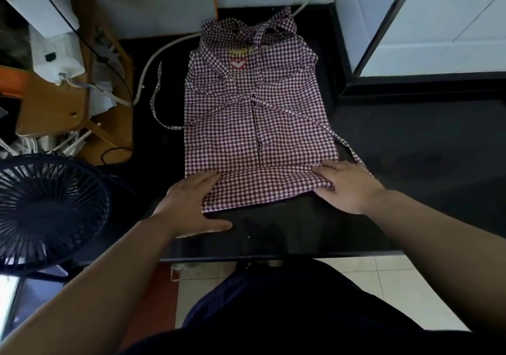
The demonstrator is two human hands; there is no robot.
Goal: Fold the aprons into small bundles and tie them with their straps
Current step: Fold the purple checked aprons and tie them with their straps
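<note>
A purple-and-white checked apron [254, 119] lies lengthwise on the black counter [410, 135], its sides folded in to the middle and its near hem turned up in a narrow fold. My left hand [191, 204] rests flat on the left end of that fold, fingers straight, thumb on the counter. My right hand [347, 184] presses the right end, fingers spread over the cloth. One strap [156, 99] loops out on the left; another strap [353, 152] trails off the right edge. The neck loop [262, 28] lies bunched at the far end.
A dark fan [46, 209] stands at the near left. Behind it is a wooden stand [57, 105] with white devices and cables. A white hose [153, 61] curves along the counter's left. White cabinet panels [427, 23] rise at the far right.
</note>
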